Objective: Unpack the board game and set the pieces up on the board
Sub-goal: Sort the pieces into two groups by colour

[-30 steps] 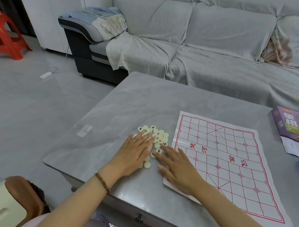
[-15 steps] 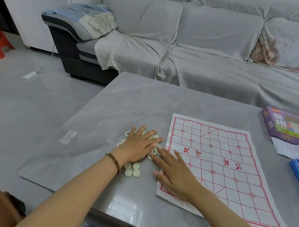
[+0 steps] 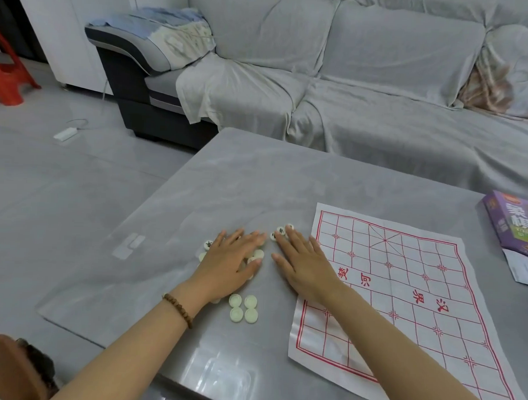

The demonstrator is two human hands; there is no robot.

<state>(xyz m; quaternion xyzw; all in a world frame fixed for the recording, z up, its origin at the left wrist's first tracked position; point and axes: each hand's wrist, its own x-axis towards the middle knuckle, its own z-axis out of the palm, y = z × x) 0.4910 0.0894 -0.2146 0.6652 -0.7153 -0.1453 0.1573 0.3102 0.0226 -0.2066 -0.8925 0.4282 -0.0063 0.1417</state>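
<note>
A long sofa draped in grey fabric (image 3: 382, 99) is seen behind the grey marble-look table (image 3: 257, 175). Folded pale blue cloths (image 3: 170, 23) are piled on its dark armrest (image 3: 120, 72). A red plastic stool (image 3: 5, 70) is set at the left edge, and a small white adapter with a cable (image 3: 65, 133) is laid on the grey tiled floor (image 3: 45, 190).

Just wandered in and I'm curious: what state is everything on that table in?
Board: unfolded, lying flat.
Pieces: scattered beside it, none placed, some blank side up.
Left hand: open, flat on them.
Right hand: open, flat on the table.
Box: lying flat, partly out of view.
</note>
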